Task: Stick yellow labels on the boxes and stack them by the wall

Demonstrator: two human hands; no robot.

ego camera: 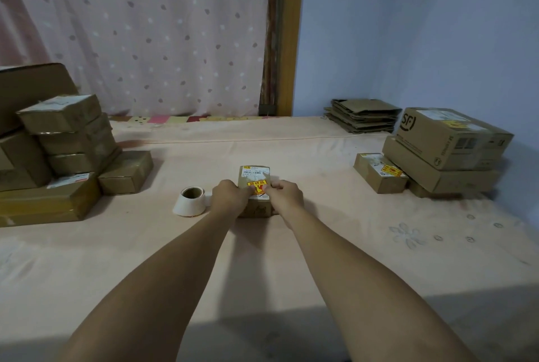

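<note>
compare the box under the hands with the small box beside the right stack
The box under the hands sits apart, in the middle; the small box lies beside the right stack. The left hand and right hand pinch the first box's yellow label; the small box's label lies flat, untouched. Both are brown cardboard with a yellow label on top.

box (256, 210): matt cardboard | yellow label (258, 188): paper | sheet (262, 259): matt cloth (embroidered)

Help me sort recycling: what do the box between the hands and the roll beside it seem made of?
The box looks like matte brown cardboard, creased at its edges. The roll seems white paper wound on a brown cardboard core; its finish is unclear.
</note>
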